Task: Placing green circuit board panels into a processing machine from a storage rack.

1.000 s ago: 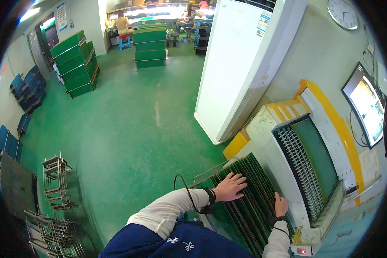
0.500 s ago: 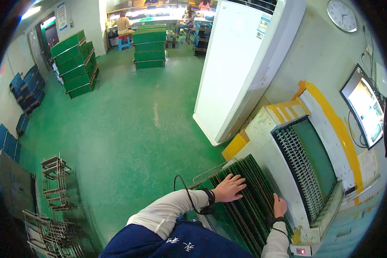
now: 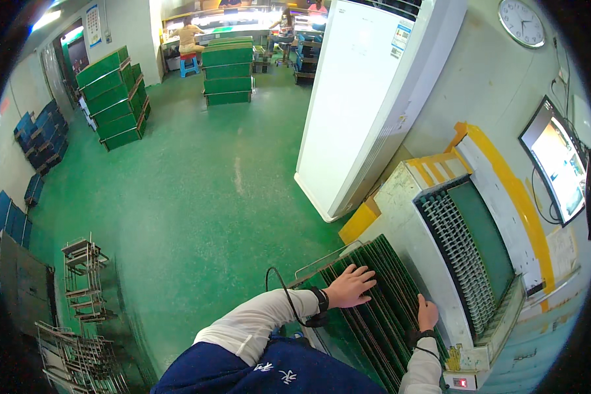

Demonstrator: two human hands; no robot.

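Observation:
A row of thin green panels (image 3: 354,315), like circuit boards, stands on edge in a metal wire rack (image 3: 325,261) in front of me. Across their upper edges rests my left hand (image 3: 350,287), its fingers stretched out and somewhat spread. Farther right, the fingers of my right hand (image 3: 427,314) are curled at the edge of a panel on the machine side; the fingertips are partly hidden. Beside the rack, a roller conveyor machine (image 3: 456,259) carries another green panel (image 3: 482,240) lying on its rollers.
A tall white cabinet-like unit (image 3: 351,111) stands ahead, with a yellow box (image 3: 360,223) at its base. Green panel stacks (image 3: 228,72) stand farther off. Bare metal racks (image 3: 84,279) are at the left. A screen (image 3: 558,164) hangs at the right. People sit at a lit bench (image 3: 236,25).
Both my hands keep their places on the panels. At the far bench, seated people have shifted slightly.

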